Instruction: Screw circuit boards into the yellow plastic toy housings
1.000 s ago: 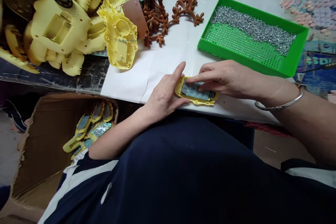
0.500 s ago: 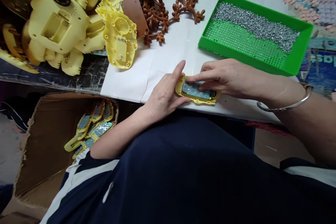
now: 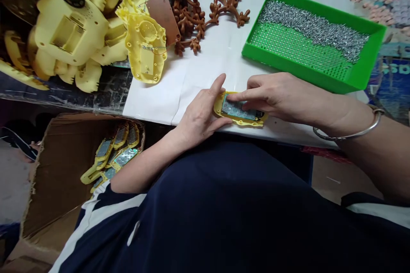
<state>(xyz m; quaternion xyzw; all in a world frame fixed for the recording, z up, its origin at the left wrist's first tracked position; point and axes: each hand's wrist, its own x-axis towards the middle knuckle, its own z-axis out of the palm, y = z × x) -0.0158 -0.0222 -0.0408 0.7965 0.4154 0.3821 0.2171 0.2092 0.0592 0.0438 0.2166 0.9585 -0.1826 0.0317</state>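
Note:
A small yellow plastic housing (image 3: 243, 123) lies near the front edge of the white-covered table. Set in it is a grey-green circuit board (image 3: 238, 110). My left hand (image 3: 200, 113) grips the housing's left end, thumb and fingers on opposite edges. Over the right part is my right hand (image 3: 272, 96), its index fingertip pressing on the board's upper left and another digit touching nearer the middle. Those two digits are apart, and the other fingers curl in. No held item shows in the right hand, though its palm side is hidden.
A green perforated tray (image 3: 296, 57) holds many small metal screws (image 3: 314, 25). Brown antler-shaped parts (image 3: 227, 8) and yellow shells (image 3: 147, 57) lie behind to the left. Below left, a cardboard box (image 3: 51, 179) contains several yellow housings with boards (image 3: 104, 149).
Both hands stay at the housing, and the right fingers remain on the board with hardly any movement. The view shifts slightly.

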